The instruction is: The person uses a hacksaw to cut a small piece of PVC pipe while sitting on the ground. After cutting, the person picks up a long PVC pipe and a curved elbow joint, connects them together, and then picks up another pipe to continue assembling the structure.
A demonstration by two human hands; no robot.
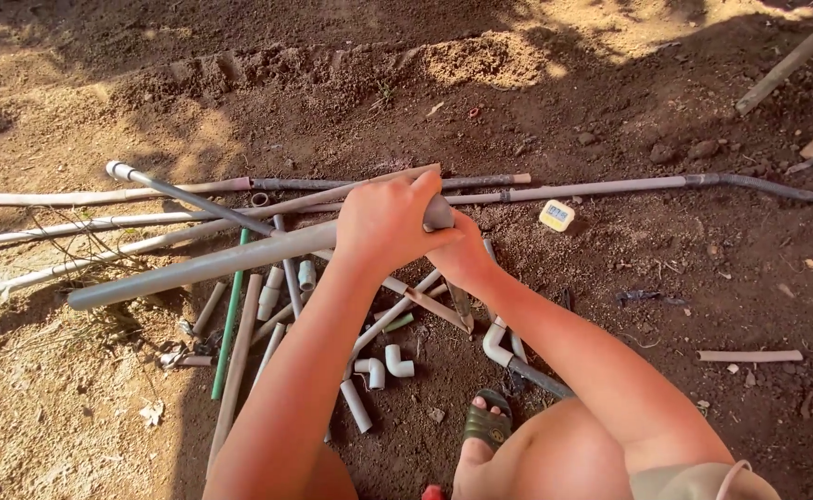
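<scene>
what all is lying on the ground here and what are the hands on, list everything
thick pipe: one, grey, held level above the pile, right end in both hands
long thin pipes: several, grey and whitish, lying across the dirt behind the hands
green rod: one, green, in the pile at lower left
elbow fittings: a few, white, on the dirt below the hands
short pipe pieces: several, grey-white, scattered in the pile
small box: one, yellow, right of the hands
pole: one, pale, top right corner
sandal: one, green, on the foot at bottom
left hand: gripping the thick pipe's end
right hand: at the same end, mostly hidden
</scene>
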